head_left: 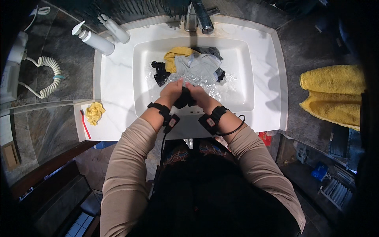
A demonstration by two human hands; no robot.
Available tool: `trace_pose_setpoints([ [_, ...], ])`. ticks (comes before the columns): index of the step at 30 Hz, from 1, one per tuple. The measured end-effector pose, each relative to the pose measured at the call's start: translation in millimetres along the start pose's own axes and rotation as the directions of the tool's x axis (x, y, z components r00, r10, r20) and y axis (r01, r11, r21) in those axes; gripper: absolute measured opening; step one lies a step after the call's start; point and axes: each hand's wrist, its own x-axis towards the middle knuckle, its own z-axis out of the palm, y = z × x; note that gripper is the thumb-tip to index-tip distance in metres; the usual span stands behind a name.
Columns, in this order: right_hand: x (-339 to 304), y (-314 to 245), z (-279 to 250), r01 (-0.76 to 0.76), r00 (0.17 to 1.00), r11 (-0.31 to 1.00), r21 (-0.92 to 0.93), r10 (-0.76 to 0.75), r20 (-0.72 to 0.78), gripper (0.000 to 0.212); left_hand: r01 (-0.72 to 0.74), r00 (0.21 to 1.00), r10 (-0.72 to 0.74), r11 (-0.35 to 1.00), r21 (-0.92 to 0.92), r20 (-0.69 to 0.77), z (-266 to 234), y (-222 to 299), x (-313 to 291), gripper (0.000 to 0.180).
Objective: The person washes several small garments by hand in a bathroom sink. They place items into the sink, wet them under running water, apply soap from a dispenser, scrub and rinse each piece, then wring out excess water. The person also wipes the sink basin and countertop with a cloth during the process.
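Observation:
My left hand (171, 93) and my right hand (200, 97) are close together over the near part of a white sink (245, 75). Both are closed on a small black cloth (182, 99), bunched between them; its exact kind I cannot make out. Just beyond my hands, wet laundry lies in shallow rippling water: a light grey garment (193, 68) on top, a yellow cloth (170, 59) at its left and a black piece (159, 74) at the far left. Dark grey fabric (211, 51) shows behind the light grey one.
A chrome faucet (201, 17) rises behind the basin. Two white pump bottles (98, 42) stand at the counter's back left. A crumpled yellow cloth (94, 113) and a red toothbrush (85, 125) lie at the left corner. Yellow towels (333, 94) hang on the right.

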Motion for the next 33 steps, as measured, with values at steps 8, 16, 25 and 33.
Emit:
trace_pose_setpoints([
  [8, 54, 42, -33, 0.297, 0.853, 0.801, -0.52, -0.468, -0.233, 0.03, 0.165, 0.976, -0.215, 0.822, 0.544, 0.03, 28, -12, -26, 0.092],
  [16, 14, 11, -14, 0.002, 0.962, 0.866, 0.5, -0.138, 0.234, 0.033, 0.106, 0.962, 0.005, 0.914, -0.391, 0.274, 13, 3, -9, 0.081],
  [25, -24, -22, 16, 0.025, 0.946, 0.666, 0.746, -0.256, 0.198, 0.033, -0.249, 0.958, 0.176, 0.904, -0.348, -0.228, 14, 49, -32, 0.049],
  [33, -8, -15, 26, 0.199, 0.959, 0.784, 0.588, -0.28, 0.048, 0.035, -0.148, 0.977, 0.11, 0.968, -0.204, -0.185, 5, 42, -14, 0.043],
])
